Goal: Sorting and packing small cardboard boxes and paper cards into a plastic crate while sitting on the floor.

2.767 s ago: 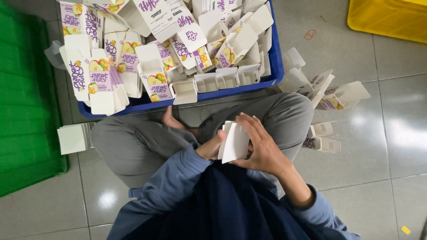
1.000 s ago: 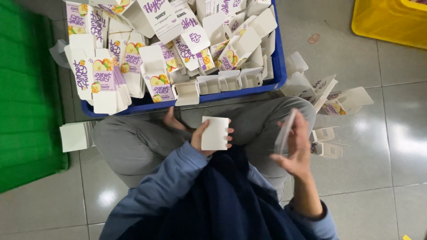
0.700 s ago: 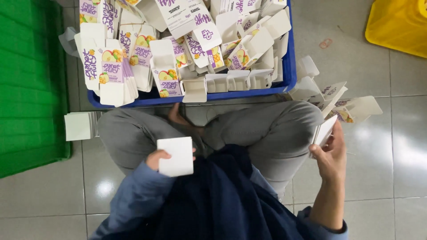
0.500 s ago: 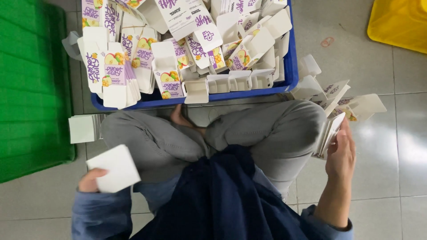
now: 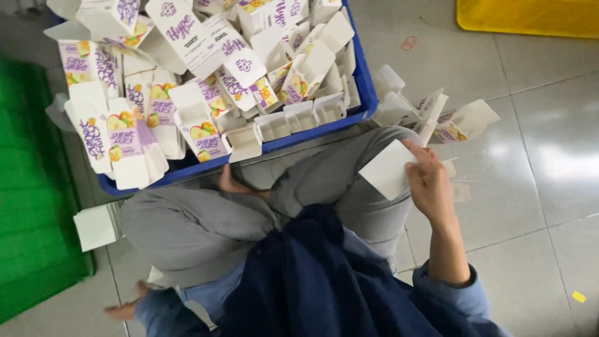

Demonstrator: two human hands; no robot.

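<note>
— Head view: what did the right hand [image 5: 430, 184] grip?
— A flat white carton [image 5: 388, 170], held over the right knee (beside the blue crate [image 5: 368, 93]).
— And the left hand [image 5: 128, 307]?
— Low by the floor; grip unclear.

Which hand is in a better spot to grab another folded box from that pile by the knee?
Probably the right hand: it is next to the pile of flat boxes, though it already holds a white carton. The left hand is low, on the other side.
</note>
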